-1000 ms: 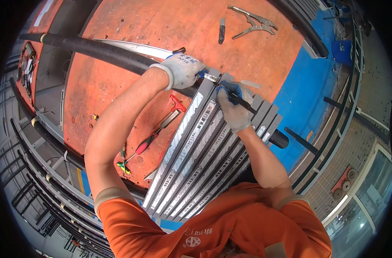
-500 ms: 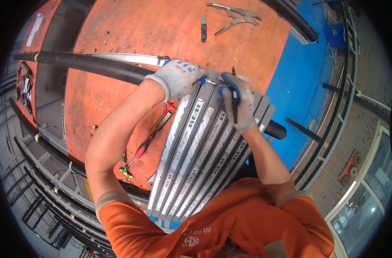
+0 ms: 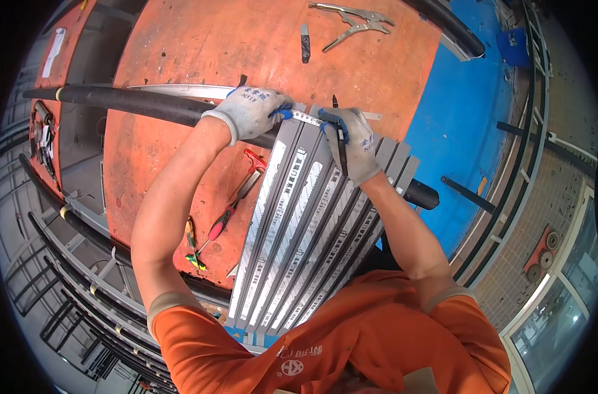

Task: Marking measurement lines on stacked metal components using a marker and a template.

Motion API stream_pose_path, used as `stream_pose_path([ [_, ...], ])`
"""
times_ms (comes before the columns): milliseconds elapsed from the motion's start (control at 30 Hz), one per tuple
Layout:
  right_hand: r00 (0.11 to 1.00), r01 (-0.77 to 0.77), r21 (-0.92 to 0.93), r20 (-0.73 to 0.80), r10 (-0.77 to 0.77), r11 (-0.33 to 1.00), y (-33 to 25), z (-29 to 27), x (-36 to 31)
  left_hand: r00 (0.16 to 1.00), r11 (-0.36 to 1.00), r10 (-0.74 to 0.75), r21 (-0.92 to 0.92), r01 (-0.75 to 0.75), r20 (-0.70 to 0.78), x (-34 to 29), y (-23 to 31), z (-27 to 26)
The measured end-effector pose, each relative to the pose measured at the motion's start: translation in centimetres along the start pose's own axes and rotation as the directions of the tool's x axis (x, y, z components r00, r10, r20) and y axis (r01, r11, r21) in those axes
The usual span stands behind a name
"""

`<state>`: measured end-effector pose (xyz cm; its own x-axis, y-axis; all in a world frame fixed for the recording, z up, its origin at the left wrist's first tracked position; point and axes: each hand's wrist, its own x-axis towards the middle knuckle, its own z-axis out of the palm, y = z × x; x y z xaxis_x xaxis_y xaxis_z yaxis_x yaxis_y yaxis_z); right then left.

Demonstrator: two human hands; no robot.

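Note:
My left hand [image 3: 254, 110], in a white glove with blue fingertips, is closed on one end of a short white measuring strip [image 3: 305, 118] with dark markings. The strip lies across the far ends of a row of grey metal profiles [image 3: 292, 217], which carry silver and white printed film. In my right hand [image 3: 355, 144], gloved the same way, a slim black pen [image 3: 341, 148] is gripped upright. That hand's fingertips are at the strip's other end. A small dark piece [image 3: 242, 80] sticks up behind my left hand; I cannot tell what it belongs to.
Locking pliers [image 3: 354, 25] and a black-wrapped blade [image 3: 305, 44] lie on the orange board [image 3: 200, 46]. Left of the profiles are a red-handled screwdriver [image 3: 221, 223] and a red-topped tool [image 3: 254, 161]. Black padded bars [image 3: 134, 102] cross the left. Blue sheet [image 3: 430, 144] covers the right.
My left hand has moved left, and the strip now shows stretched between both hands. My right hand has shifted slightly left, still with the pen.

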<state>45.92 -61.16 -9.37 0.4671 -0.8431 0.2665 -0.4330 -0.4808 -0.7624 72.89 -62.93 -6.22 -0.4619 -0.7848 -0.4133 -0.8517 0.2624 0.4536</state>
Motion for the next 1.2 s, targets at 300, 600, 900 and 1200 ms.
stream_pose_path([
  [300,1.0,-0.027,-0.034,-0.013,0.027,0.999,-1.2,-1.6,-0.7,1.0,0.999,0.005,0.032,-0.005,-0.001,-0.1,-0.3,0.3],
  [600,0.958,-0.281,0.258,0.013,0.288,0.924,-3.4,-1.4,-3.3,0.999,0.999,-0.019,0.033,0.018,0.034,0.0,-0.1,0.1],
  [900,0.92,-0.378,0.238,-0.013,0.392,0.895,-2.6,0.4,-2.3,1.0,0.999,-0.029,0.025,0.029,-0.009,-0.2,0.0,0.7],
  [1200,0.951,-0.293,0.141,-0.059,0.304,0.946,-2.7,0.6,-1.9,1.0,1.0,-0.01,0.007,0.01,-0.027,-0.1,-0.1,0.8],
])
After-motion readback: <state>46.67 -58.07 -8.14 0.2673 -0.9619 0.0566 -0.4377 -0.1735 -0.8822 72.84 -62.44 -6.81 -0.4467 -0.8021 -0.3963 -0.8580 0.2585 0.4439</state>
